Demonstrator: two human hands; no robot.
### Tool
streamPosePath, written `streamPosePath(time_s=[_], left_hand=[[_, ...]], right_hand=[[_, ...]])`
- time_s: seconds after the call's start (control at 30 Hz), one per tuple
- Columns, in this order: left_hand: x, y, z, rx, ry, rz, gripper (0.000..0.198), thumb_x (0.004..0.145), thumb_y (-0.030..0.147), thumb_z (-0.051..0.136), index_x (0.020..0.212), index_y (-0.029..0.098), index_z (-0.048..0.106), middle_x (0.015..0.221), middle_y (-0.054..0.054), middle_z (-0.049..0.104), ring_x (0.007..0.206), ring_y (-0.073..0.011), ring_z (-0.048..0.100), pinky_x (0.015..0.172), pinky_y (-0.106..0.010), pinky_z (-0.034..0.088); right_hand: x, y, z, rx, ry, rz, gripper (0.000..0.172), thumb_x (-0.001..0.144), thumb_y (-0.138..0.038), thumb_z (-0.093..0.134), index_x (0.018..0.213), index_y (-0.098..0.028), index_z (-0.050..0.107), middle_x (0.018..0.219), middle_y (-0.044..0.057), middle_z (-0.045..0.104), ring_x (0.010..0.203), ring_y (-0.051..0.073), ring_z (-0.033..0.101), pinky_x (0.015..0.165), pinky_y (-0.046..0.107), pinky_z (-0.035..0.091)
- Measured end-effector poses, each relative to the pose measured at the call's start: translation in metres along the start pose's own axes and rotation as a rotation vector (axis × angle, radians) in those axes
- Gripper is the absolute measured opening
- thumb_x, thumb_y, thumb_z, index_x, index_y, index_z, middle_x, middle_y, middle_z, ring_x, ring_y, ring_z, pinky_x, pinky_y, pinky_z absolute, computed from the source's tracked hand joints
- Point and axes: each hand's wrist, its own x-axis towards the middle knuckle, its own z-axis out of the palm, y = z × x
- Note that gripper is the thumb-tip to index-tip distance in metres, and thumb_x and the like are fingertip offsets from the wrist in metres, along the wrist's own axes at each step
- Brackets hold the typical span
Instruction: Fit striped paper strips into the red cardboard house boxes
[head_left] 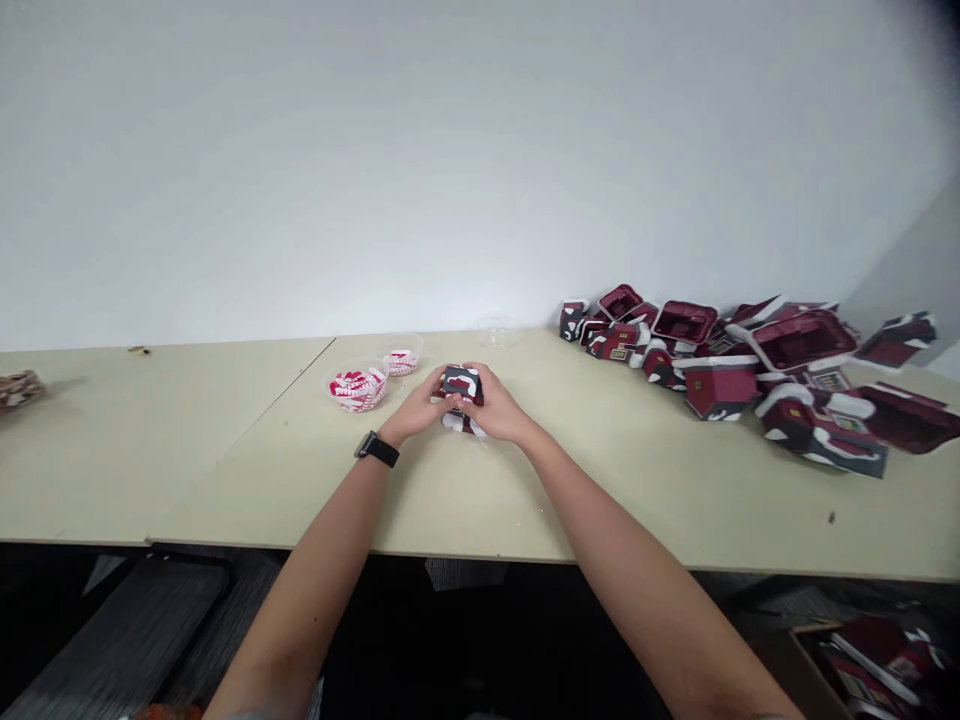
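Between my two hands is a small toy house with a dark grey, white-edged roof and dark red walls, resting on or just above the table. My left hand, below a black wristwatch, is closed on its left side. Around the right side wraps my right hand. Both thumbs press together on the near face, and the fingers hide much of the house. To the left stand a clear bowl of red-and-white printed pieces and a smaller clear bowl with similar pieces.
Many similar dark red houses lie piled on the right of the pale table. A clear empty-looking dish sits near the wall. At lower right, a box holds more houses. A brownish object lies at far left.
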Motion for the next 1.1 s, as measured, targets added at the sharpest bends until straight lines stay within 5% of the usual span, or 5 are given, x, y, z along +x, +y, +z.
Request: streamPosePath(time_s=[0.57,1.1], left_hand=[[0.0010,0.0045,0.0036,-0.066,0.020,-0.019,0.055,0.091,0.042,0.071,0.142,0.024,0.057,0.134,-0.010,0.067,0.124,-0.0304,0.063,0.110,-0.046,0.049],[0.0024,-0.0007,0.0056,-0.104,0.019,-0.036,0.060,0.091,0.033,0.066,0.148,0.024,0.052,0.141,-0.010,0.064,0.131,-0.0302,0.058,0.116,-0.047,0.043]], right_hand=[[-0.0010,-0.0039,-0.0013,0.008,0.000,0.022,0.058,0.089,-0.025,0.066,0.144,-0.024,0.046,0.142,0.012,0.059,0.130,0.027,0.057,0.114,0.049,0.046],[-0.0010,-0.0051,-0.0026,0.019,-0.003,0.018,0.060,0.087,-0.022,0.066,0.144,-0.023,0.047,0.144,0.012,0.057,0.132,0.028,0.057,0.115,0.049,0.045]])
